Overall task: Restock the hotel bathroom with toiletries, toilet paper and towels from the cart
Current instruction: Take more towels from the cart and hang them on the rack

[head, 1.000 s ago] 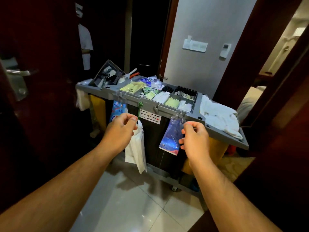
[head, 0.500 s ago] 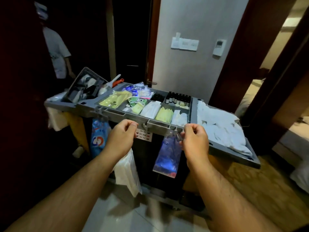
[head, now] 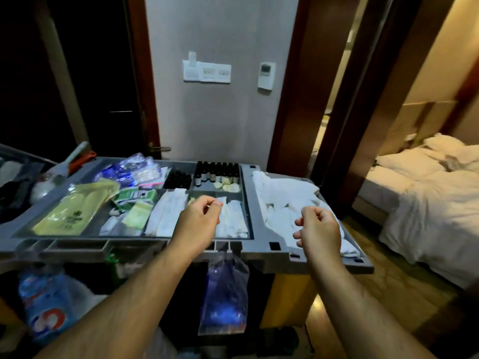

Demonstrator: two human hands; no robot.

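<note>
White sachets (head: 169,216) lie lengthwise front-to-back in the cart (head: 261,246) tray.

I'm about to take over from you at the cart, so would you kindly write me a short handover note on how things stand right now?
Left hand: empty, fingers loosely curled, hovering over the tray compartments near the white packets.
Right hand: empty, half curled, over the white towels at the right end of the cart.
Stock: small dark bottles in the back compartment, yellow bag on the left, blue plastic bag hanging off the front edge.
Done: nothing picked up yet.
Left: gather toiletries and towels; toilet paper is not visible from here.
</note>
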